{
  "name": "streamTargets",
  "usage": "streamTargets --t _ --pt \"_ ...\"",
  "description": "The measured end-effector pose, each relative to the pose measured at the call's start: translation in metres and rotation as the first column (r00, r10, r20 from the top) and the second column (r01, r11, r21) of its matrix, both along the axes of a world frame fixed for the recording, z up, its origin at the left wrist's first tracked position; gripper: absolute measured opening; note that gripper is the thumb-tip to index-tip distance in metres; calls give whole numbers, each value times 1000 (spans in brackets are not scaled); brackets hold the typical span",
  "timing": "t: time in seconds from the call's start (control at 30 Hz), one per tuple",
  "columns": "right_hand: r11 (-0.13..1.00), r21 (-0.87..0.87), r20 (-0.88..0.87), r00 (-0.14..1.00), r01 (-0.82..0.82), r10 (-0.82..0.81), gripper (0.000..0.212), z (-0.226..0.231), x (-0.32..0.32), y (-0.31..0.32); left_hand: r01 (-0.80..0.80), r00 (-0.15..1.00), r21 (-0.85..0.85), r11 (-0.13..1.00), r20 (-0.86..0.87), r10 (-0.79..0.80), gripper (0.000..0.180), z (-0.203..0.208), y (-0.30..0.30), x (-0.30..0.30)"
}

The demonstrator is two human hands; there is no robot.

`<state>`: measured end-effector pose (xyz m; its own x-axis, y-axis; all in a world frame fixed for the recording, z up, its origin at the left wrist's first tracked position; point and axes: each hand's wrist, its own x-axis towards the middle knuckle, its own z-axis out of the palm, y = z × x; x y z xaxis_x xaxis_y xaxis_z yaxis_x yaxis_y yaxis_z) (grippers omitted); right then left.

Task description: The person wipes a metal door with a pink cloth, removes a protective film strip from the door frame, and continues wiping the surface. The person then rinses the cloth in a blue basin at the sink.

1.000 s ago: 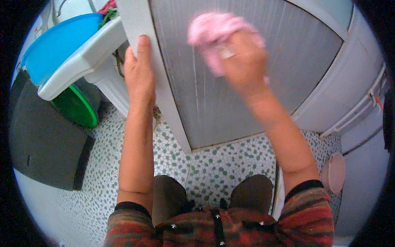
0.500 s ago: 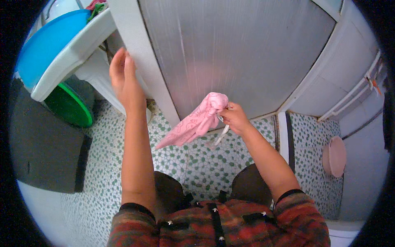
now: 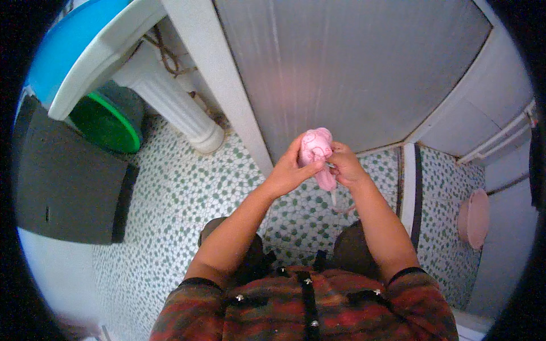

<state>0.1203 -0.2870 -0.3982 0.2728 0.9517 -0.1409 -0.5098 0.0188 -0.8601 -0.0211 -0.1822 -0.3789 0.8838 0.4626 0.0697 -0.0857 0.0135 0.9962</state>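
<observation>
A bunched pink cloth (image 3: 316, 145) with a darker printed pattern is held in front of my body, between both hands. My left hand (image 3: 289, 174) is wrapped round its left side, thumb across the front. On the other side my right hand (image 3: 348, 167) pinches the gathered part of the cloth with bent fingers. Below the hands hangs a short tail of the cloth, with a thin pale strip (image 3: 334, 198) dangling from it. What lies inside the bunched cloth, if anything, is hidden.
A grey door panel (image 3: 364, 68) stands just ahead. On the left are a white pedestal basin (image 3: 170, 105) with a blue tub (image 3: 68, 51), a green-rimmed bucket (image 3: 122, 128) and a dark grey cabinet (image 3: 62, 176). A pink basin (image 3: 474, 219) leans at the right wall, beyond a raised sill (image 3: 408, 190).
My left hand has come down from beside the basin and closed on the pink cloth. The cloth, spread out to the left before, is now bunched up between both hands.
</observation>
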Motion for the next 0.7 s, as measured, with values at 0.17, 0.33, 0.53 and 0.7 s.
streamTargets --t 0.17,0.33,0.53,0.7 --pt "992 -109 108 992 -57 69 31 5 -2 1 -133 988 -43 990 -88 128 39 -4 12 -1" --pt "998 44 -121 991 55 -49 52 14 23 -6 3 996 -547 837 73 45 42 3 28 -12" --pt "974 174 -281 956 143 -90 38 17 33 -7 191 972 -706 682 37 -234 62 -2 20 -9" --pt "941 228 -336 927 250 -165 30 12 30 -5 269 894 -679 683 -88 -439 50 -17 -14 0"
